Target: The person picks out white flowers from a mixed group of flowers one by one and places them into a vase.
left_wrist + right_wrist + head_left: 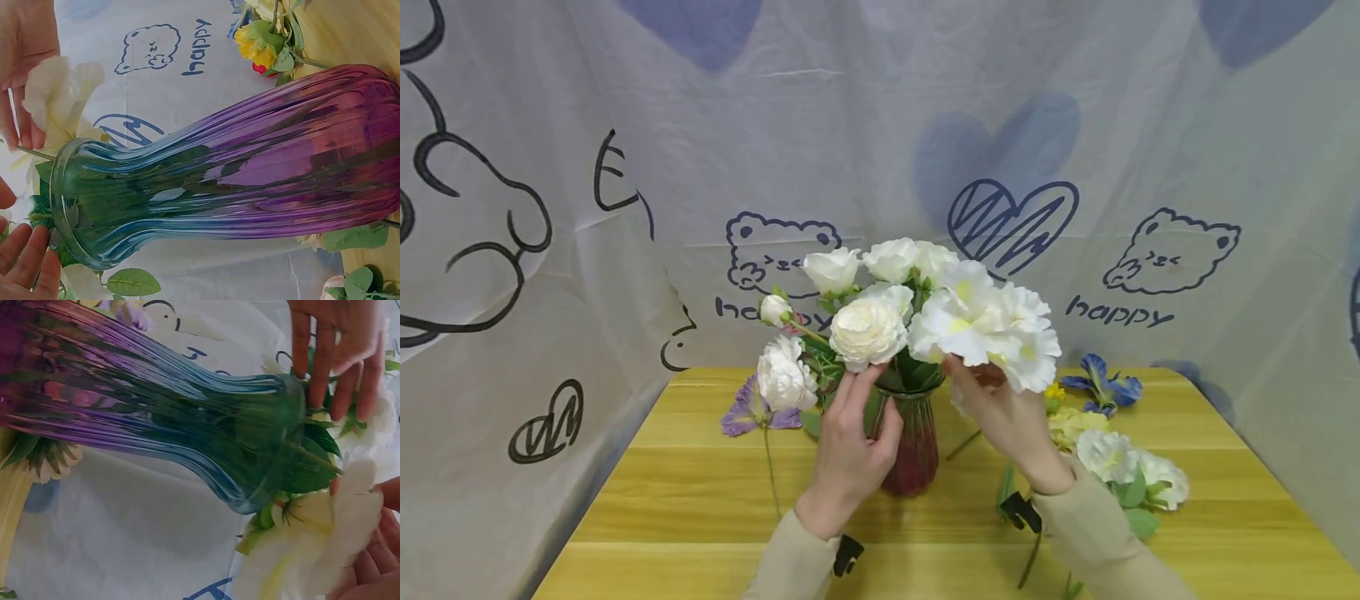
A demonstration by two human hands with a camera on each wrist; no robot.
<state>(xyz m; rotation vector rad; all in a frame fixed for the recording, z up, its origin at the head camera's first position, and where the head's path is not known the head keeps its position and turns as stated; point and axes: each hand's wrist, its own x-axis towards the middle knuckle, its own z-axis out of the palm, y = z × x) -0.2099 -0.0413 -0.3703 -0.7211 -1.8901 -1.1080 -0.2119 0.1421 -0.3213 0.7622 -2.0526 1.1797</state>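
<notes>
A ribbed glass vase [913, 454], blue-green at the neck and purple-pink below, stands upright on the table with white flowers in it. My left hand [853, 442] is at the rim, its extended fingertips touching the underside of a round white bloom [868, 332]. On the other side my right hand [1007, 421] pinches a large ruffled white flower [977, 321] beneath its petals; the petals partly cover the fingers. Stems show through the vase glass [262, 169] in the left wrist view. In the right wrist view, green leaves [315, 465] crowd the mouth.
A purple flower [745, 408] lies left of the vase on the wooden table [685, 492]. To the right lie a blue flower [1105, 385], a yellow flower [1075, 425] and white flowers [1108, 454] with stems. A printed cloth [850, 125] hangs behind.
</notes>
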